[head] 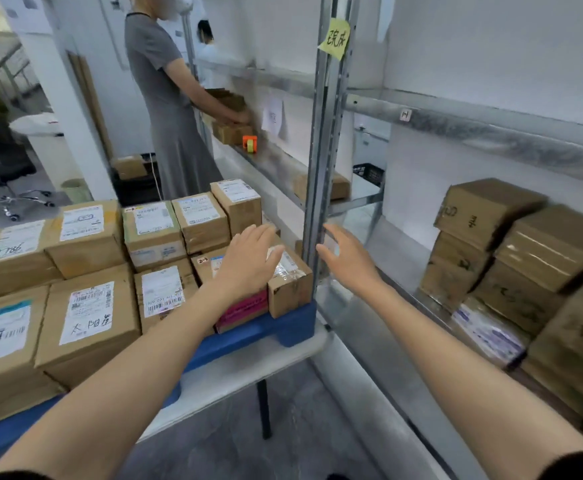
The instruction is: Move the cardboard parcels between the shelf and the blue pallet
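While left hand [248, 261] hovers spread over the corner parcel [290, 289] and right hand [349, 261] beside it, both empty, it looks light, stiff; I'd grip opposite sides.

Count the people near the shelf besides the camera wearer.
2. One person in a grey dress stands at the far end of the shelf, handling boxes; a second person is behind, mostly hidden. More may be out of view.
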